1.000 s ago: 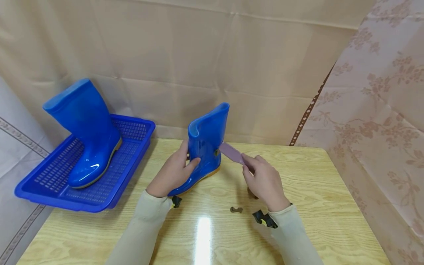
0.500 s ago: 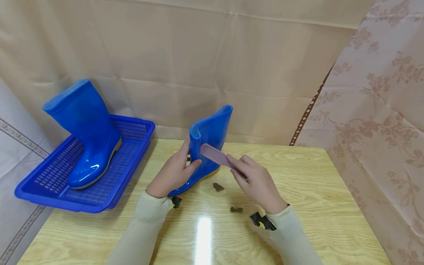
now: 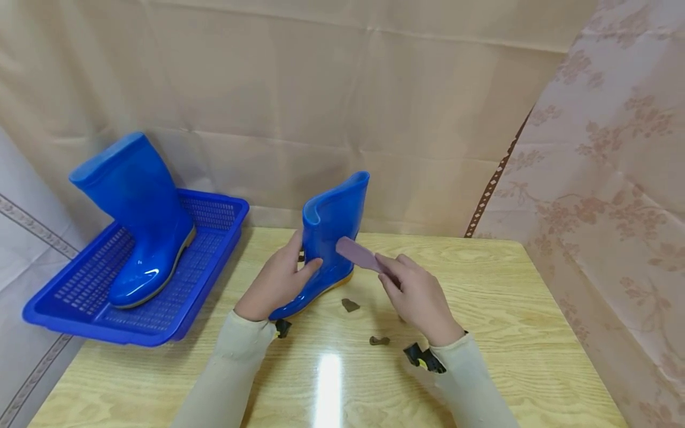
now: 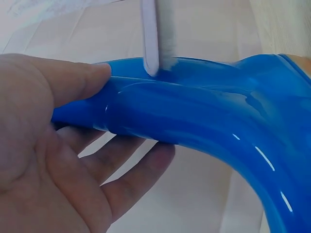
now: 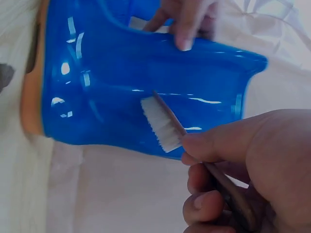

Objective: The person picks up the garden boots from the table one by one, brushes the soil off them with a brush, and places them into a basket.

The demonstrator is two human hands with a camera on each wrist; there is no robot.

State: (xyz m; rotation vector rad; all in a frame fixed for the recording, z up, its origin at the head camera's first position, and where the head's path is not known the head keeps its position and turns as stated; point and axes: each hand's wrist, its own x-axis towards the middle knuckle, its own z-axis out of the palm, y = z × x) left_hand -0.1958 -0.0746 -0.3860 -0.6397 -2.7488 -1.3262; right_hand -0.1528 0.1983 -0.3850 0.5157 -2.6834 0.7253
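Observation:
A glossy blue rubber boot (image 3: pixel 329 238) with a yellowish sole stands upright on the table, toe toward the near left. My left hand (image 3: pixel 275 279) grips the front of its shaft, thumb on the near side and fingers curled round the other, as the left wrist view shows. My right hand (image 3: pixel 420 297) holds a pinkish-purple brush (image 3: pixel 360 254) by its handle. In the right wrist view the brush's white bristles (image 5: pixel 161 127) are right at the side of the shaft. The boot's surface there looks shiny.
A blue perforated plastic basket (image 3: pixel 214 285) at the left holds a second blue rubber boot (image 3: pixel 147 220), leaning. Small brown flakes, one a jagged piece (image 3: pixel 350 305) and one a curled piece (image 3: pixel 379 340), lie on the wooden table (image 3: pixel 497 333). A beige curtain (image 3: pixel 278 107) hangs behind.
The brush has swung from the boot's back edge leftward onto the shaft, then slightly back right. A dark spot at the boot's back edge no longer shows; a brown flake now shows below the boot.

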